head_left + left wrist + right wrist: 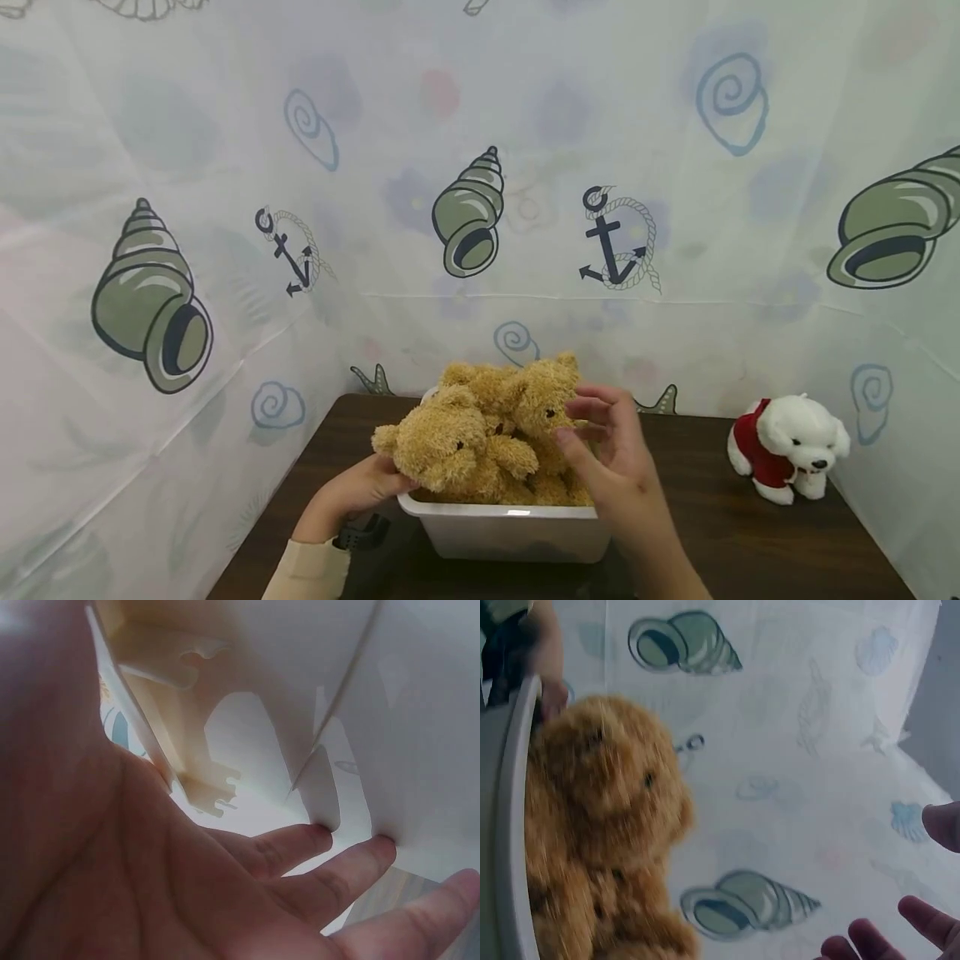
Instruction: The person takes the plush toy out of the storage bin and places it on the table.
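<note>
Golden-brown teddy bears fill a white plastic bin (517, 533) on the dark table. One bear (438, 437) leans over the left rim; another (543, 404) sits upright at the right, and how many lie beneath is hidden. At the bin's left side my left hand (356, 493) holds the edge, thumb by the rim. In the left wrist view its fingertips (384, 846) touch the outer wall. My right hand (618, 471) hovers by the right bear with fingers spread; the right wrist view shows nothing between thumb and fingers (870, 941).
A white toy dog (798, 446) in a red garment stands at the right of the dark wooden table (705, 500). Behind and on both sides hangs a pale curtain (540, 250) printed with shells and anchors.
</note>
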{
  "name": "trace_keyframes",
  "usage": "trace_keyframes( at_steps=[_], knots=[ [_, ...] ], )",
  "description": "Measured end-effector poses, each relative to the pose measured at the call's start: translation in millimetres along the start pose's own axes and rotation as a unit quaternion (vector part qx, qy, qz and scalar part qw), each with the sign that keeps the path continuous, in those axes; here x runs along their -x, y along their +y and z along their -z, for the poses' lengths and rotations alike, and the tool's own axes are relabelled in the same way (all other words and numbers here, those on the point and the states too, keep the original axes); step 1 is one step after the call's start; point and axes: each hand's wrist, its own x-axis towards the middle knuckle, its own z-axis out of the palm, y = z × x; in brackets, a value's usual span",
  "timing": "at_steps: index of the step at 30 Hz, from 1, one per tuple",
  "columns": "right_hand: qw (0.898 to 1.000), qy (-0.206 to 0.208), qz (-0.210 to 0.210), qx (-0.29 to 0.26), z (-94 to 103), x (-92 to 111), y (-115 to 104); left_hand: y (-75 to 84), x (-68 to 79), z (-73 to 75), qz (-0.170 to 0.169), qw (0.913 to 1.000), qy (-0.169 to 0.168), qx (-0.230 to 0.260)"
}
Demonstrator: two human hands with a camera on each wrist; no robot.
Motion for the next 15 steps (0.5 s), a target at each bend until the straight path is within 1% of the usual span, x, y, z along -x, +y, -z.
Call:
trace_keyframes(
  at_steps=[2,4,6,8,11,15],
  knots=[
    [1.000,-0.013,-0.009,0.003,-18.7,-5,-2,-0.3,0.5,0.2,-0.007,1.0000,-0.002,0.002],
    [0.999,-0.026,-0.013,0.019,-36.1,-12,-4,0.2,1.1,0.7,-0.007,1.0000,0.000,0.002],
    [0.997,-0.045,-0.024,0.052,-52.3,-20,-7,0.7,1.3,1.5,-0.006,1.0000,-0.001,0.004],
    [0.993,-0.076,-0.036,0.086,-66.5,-31,-11,1.0,2.0,2.4,-0.006,1.0000,0.002,0.001],
    [0.981,-0.128,-0.048,0.136,-83.6,-48,-18,-0.2,1.8,3.7,-0.014,0.9999,-0.002,-0.004],
    [0.962,-0.196,-0.047,0.184,-102.6,-69,-21,-2.9,-0.1,4.2,-0.027,0.9996,-0.009,-0.007]
  ],
)
